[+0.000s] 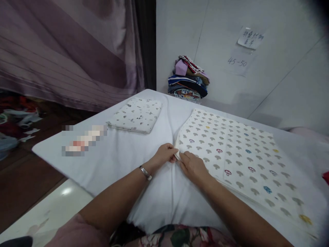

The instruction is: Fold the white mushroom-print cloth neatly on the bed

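A white cloth (231, 147) printed with grey mushrooms, some outlined in colour, lies folded in layers on the right half of the table. At its near left corner my left hand (164, 154) pinches the layered edge between thumb and fingers. Close beside it, my right hand (193, 168) also grips that corner, its thumb and fingertips on the fabric. The two hands nearly touch. A bracelet (145, 173) circles my left wrist. Further left lies a smaller folded white cloth (140, 115) with a scattered small print, apart from both hands.
A white sheet (128, 154) covers the table. A blurred-out patch (84, 140) sits near its left edge. Folded clothes (189, 80) are piled by the wall, under paper notes (250, 38). A purple curtain (77, 51) hangs at left, above a brown floor with clutter.
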The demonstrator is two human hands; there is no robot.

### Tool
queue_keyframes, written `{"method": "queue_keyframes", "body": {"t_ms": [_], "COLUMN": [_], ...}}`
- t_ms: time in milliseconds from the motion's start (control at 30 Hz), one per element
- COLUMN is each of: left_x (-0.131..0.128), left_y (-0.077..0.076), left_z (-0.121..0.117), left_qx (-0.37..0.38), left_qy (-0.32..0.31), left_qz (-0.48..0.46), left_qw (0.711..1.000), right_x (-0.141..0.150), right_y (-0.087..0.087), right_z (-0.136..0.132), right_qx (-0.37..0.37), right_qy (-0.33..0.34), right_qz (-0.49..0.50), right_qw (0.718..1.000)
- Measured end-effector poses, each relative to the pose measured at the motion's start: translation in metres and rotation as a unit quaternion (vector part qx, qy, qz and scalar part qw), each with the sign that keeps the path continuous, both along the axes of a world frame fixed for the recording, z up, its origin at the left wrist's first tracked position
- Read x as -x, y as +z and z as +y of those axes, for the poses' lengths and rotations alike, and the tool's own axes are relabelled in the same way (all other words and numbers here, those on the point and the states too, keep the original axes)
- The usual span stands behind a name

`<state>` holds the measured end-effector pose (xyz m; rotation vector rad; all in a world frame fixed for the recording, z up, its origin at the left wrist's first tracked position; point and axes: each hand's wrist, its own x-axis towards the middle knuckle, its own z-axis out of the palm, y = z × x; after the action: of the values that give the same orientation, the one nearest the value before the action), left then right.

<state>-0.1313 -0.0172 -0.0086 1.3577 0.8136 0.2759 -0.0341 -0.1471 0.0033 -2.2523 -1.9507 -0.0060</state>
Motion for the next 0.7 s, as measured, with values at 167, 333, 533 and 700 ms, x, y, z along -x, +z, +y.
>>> {"method": "queue_keyframes", "body": {"t_ms": [167,333,533,700], "left_x": [0.000,0.000,0.004,0.006], "left_y": [-0.001,0.003,0.002,0.004], "left_z": [0.001,-0.001,0.000,0.000], "left_qx": [-0.050,-0.085,-0.267,-0.347], "left_qy": [0.011,0.018,0.002,-0.025], "left_qz": [0.029,0.044,0.085,0.142], "left_qw": [0.998,0.995,0.960,0.927], "right_x": [-0.013,-0.024,-0.027,-0.023], "right_y": [-0.003,-0.011,-0.009,-0.004], "right_z": [-0.029,-0.061,-0.067,-0.047], "right_qx": [-0.015,-0.046,-0.057,-0.052], "right_qy": [0.022,0.026,0.019,0.006], "right_qz": [-0.005,-0.027,0.019,0.083], "right_qw": [1.000,0.998,0.998,0.995]}}
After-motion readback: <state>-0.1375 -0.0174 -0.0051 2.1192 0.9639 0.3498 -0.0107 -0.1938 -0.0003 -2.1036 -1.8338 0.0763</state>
